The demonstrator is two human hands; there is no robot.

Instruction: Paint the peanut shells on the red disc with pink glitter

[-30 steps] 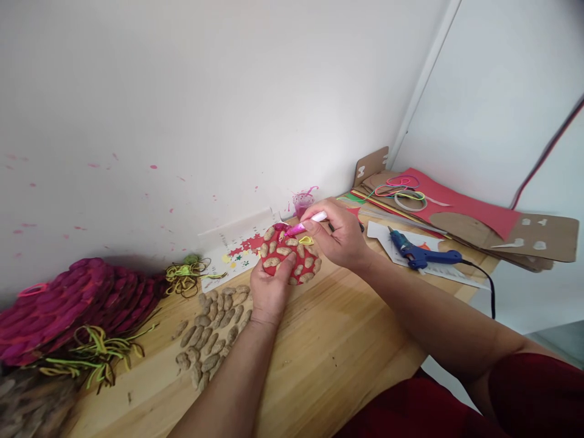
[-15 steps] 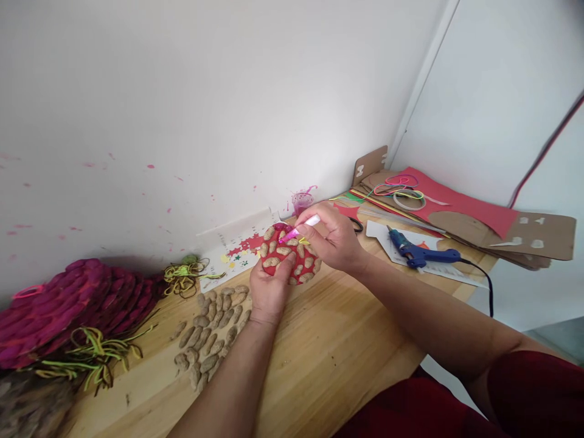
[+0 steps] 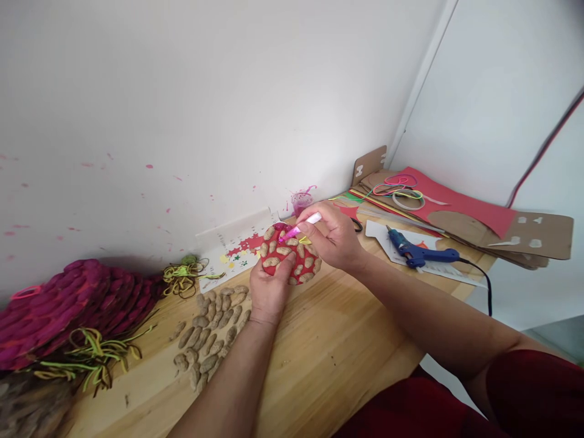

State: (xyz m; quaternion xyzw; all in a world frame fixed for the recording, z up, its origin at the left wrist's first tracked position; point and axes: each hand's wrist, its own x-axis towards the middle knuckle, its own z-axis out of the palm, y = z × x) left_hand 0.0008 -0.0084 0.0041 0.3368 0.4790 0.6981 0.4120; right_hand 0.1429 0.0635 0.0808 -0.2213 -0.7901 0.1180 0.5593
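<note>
My left hand [image 3: 270, 292] grips a red disc [image 3: 272, 270] with whole peanuts stuck over its face, the thumb pressed on the front. A few peanuts near its top edge are coloured magenta. In my right hand [image 3: 332, 237] is a slim paintbrush [image 3: 309, 221] with a white handle and a pink lower part. Its pink end rests at the disc's upper middle, on or just by a peanut; the exact contact is too small to tell. Behind the hands, against the wall, stands a paint-stained clear cup [image 3: 301, 202].
Loose peanuts [image 3: 214, 328] lie left of my left forearm. Magenta peanut-covered discs [image 3: 77, 298] are stacked at the left, beside yarn bundles [image 3: 98, 353]. A blue glue gun [image 3: 420, 252] with a cord lies at the right, before cardboard and red sheets [image 3: 465, 204]. Paper stars [image 3: 246, 244] lie behind.
The brush has tilted very slightly, its tip staying at almost the same spot on the disc. Both hands have otherwise barely moved.
</note>
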